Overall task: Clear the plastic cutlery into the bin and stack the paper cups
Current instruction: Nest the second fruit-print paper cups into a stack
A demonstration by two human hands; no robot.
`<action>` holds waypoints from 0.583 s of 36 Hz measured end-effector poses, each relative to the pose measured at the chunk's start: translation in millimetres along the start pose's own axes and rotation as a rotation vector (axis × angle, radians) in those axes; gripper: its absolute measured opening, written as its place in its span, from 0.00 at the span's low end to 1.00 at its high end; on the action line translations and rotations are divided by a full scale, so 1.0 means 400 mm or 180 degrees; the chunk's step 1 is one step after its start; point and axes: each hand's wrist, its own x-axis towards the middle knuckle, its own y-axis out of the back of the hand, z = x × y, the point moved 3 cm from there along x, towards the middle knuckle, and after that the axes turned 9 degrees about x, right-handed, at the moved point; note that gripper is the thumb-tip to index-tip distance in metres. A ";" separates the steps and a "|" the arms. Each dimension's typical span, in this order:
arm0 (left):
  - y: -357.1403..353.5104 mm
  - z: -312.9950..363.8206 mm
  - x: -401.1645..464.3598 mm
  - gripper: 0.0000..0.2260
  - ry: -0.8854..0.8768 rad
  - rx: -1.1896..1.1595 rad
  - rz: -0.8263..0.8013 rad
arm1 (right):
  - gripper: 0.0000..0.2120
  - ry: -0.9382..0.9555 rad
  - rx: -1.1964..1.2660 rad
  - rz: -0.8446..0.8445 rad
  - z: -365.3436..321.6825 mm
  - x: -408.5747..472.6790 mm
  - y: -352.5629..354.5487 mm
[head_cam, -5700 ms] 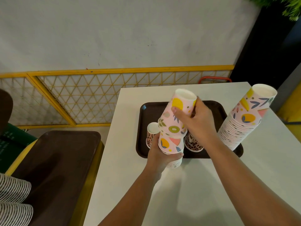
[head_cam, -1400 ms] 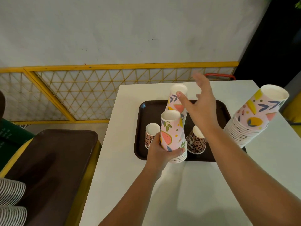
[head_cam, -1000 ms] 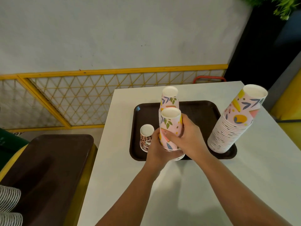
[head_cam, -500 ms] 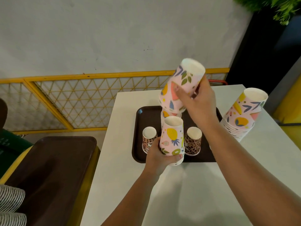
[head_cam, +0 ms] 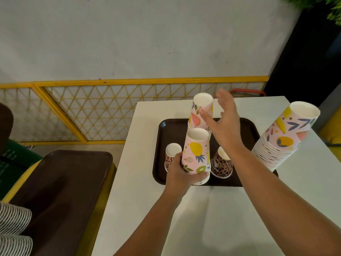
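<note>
My left hand [head_cam: 180,175] grips the base of a short stack of pink fruit-print paper cups [head_cam: 196,154] at the near edge of the dark brown tray [head_cam: 171,130]. Behind it on the tray rises a second pink fruit-print stack [head_cam: 200,109]. My right hand [head_cam: 224,122] hovers just right of that far stack with fingers spread, thumb near its side, holding nothing. Two small leopard-print cups stand on the tray, one at the left [head_cam: 171,154] and one at the right [head_cam: 222,166]. A tall leaning stack of pink cups [head_cam: 284,139] rests at the tray's right end. No cutlery is visible.
The tray lies on a white table [head_cam: 203,218]. Left of the table a second brown tray [head_cam: 60,191] sits on a yellow-edged stand, with striped cups [head_cam: 13,230] at the lower left. A yellow lattice fence [head_cam: 92,111] and a white wall stand behind.
The cup my right hand lifted off the near stack now sits on the far stack, and that hand has let go and opened. My left hand keeps its hold.
</note>
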 end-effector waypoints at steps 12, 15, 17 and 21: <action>-0.010 0.054 -0.013 0.27 -0.0269 0.0293 0.0184 | 0.35 -0.0286 -0.0294 -0.0922 -0.016 -0.161 0.007; -0.010 0.060 -0.015 0.29 -0.0356 0.0282 0.0167 | 0.34 -0.0437 -0.0349 -0.0911 -0.010 -0.176 0.010; -0.011 0.063 -0.015 0.31 -0.0433 0.0352 0.0132 | 0.33 -0.0466 -0.0370 -0.0815 -0.011 -0.176 0.015; -0.017 0.057 -0.015 0.35 -0.0627 0.0399 -0.0024 | 0.31 -0.0482 -0.0391 -0.0802 -0.021 -0.166 0.020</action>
